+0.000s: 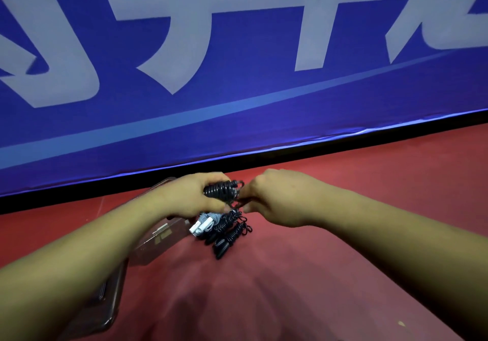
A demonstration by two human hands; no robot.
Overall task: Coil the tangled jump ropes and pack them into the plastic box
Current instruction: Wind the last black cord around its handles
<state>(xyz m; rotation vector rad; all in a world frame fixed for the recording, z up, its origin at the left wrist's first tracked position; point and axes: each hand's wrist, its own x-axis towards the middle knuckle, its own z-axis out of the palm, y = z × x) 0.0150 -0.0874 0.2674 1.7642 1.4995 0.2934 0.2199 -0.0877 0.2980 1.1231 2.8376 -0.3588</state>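
Observation:
My left hand [194, 195] grips a black jump rope bundle [221, 189], wound tight round its handles, above the red floor. My right hand [266, 195] pinches the loose black cord end at the bundle's right side. Below the hands lie more coiled ropes on the floor: a grey-white one with white handles [204, 225] and two black ones [229, 235]. The clear plastic box [163, 237] sits to their left, partly hidden by my left forearm.
A clear lid or second tray [108, 306] lies at the lower left under my left arm. A blue banner wall [237, 76] with large white lettering stands just behind the hands. Red floor [343, 261] stretches to the right and toward me.

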